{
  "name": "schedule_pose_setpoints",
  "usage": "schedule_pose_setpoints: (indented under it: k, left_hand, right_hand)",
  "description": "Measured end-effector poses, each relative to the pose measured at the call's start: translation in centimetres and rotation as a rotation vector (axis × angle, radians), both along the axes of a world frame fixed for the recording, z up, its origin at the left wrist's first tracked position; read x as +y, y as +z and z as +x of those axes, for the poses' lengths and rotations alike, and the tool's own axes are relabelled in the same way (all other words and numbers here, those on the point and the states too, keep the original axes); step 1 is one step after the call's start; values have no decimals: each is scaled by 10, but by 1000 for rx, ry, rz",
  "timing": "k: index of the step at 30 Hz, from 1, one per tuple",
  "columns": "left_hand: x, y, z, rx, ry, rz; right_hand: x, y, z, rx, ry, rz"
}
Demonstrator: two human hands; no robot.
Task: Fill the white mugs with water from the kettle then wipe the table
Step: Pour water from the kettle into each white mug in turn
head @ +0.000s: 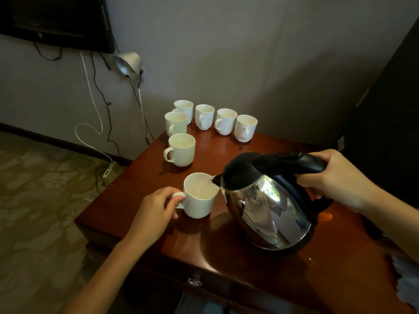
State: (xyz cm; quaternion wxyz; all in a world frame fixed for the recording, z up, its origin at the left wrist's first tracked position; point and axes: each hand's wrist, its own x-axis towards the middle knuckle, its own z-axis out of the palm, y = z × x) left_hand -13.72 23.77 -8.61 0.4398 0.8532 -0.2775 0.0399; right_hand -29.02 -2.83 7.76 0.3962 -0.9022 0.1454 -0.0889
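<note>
Here, at the upper left of the frame, a lamp (128,64) and loose cables (103,91) hang on the wall under a dark screen (56,19). Mid-frame on the table (249,268), our right hand (340,177) wraps the handle of the kettle (267,211), which leans left, its spout over the near mug (199,205). Our left hand (156,207) pinches that mug's handle, partly covering it. We count one kettle and seven mugs; the six other mugs (181,152) stand higher in the frame.

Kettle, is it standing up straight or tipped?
Tipped. The right hand leans the kettle by its handle, spout over the mug that the left hand holds.
</note>
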Motion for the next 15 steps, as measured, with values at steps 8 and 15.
schedule_pose_setpoints:
  k: [8, 15]
  left_hand:
    - [2, -3, 0, 34, 12, -13]
    - [3, -5, 1, 40, 25, -21]
  right_hand:
    - [4, 3, 6, 18, 4, -25]
    - [5, 3, 9, 29, -4, -19]
